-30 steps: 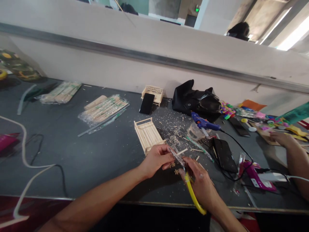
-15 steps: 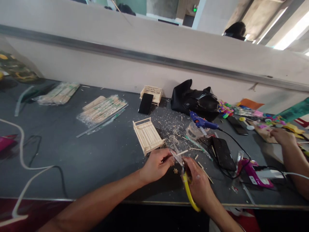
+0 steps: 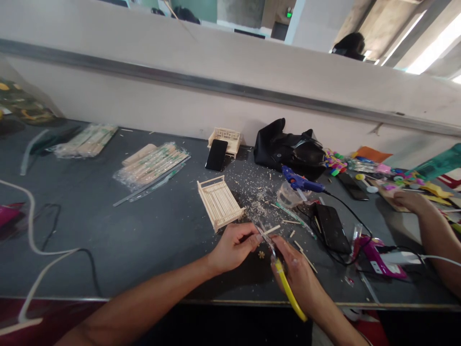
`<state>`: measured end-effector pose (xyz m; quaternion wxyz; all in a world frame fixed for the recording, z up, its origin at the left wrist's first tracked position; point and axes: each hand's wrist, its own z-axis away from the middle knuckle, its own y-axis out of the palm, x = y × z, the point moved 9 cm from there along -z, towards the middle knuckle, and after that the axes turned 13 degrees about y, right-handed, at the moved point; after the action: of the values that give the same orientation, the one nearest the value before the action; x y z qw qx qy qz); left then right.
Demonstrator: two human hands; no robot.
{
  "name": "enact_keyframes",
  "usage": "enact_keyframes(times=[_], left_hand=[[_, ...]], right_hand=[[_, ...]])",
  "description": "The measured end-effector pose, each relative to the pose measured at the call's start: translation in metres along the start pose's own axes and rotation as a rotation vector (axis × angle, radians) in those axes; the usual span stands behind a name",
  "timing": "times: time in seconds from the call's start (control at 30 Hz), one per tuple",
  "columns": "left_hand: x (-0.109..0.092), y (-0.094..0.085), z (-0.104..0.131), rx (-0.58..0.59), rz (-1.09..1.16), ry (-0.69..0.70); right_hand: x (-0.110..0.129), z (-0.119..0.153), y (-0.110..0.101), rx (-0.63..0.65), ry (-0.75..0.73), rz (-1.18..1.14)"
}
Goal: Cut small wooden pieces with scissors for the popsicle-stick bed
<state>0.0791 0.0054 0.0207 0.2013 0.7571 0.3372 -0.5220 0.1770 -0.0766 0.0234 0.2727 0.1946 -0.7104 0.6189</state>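
Note:
Between its thumb and fingers my left hand (image 3: 236,246) pinches a thin wooden stick (image 3: 272,229), whose free end points right. My right hand (image 3: 297,269) is closed round yellow-handled scissors (image 3: 290,293). The scissor blades lie across the stick, close to my left fingertips. Just beyond my left hand stands a miniature bed frame (image 3: 220,203) made of thin sticks. A small flower-shaped wooden piece (image 3: 261,254) rests on the table between my hands.
Wood crumbs (image 3: 257,197) are scattered past my hands. A blue glue gun (image 3: 300,181) lies on a clear container, near a phone (image 3: 331,228) and cables. Stick packs (image 3: 154,166), a small stick bench (image 3: 230,139) and a black bag (image 3: 288,149) sit farther back. Another person's hand (image 3: 412,202) is at right.
The scissors have turned slightly in my right hand, their handle swinging right and down, and the blades look closer together. My left hand stays in place with the stick.

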Motion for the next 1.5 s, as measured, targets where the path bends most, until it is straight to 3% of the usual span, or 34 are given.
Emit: enact_keyframes(times=[0.17,0.37,0.6,0.83,1.17,1.5], left_hand=[[0.003,0.002,0.000,0.000,-0.002,-0.014],[0.004,-0.001,-0.002,-0.033,-0.179,0.071],[-0.003,0.002,-0.003,0.031,-0.187,0.113],[-0.007,0.002,-0.003,0.024,-0.198,0.160],[-0.007,-0.001,0.000,-0.024,-0.317,0.252],[-0.005,0.000,-0.003,0.014,-0.222,0.222]], right_hand=[[-0.005,-0.002,0.004,0.016,0.041,-0.022],[-0.014,-0.003,0.011,0.015,0.097,0.048],[-0.009,-0.001,0.008,-0.029,0.099,0.086],[-0.009,-0.002,0.011,0.035,0.116,0.052],[-0.013,-0.003,0.011,-0.052,0.087,0.154],[-0.012,-0.003,0.013,0.035,0.130,0.044]])
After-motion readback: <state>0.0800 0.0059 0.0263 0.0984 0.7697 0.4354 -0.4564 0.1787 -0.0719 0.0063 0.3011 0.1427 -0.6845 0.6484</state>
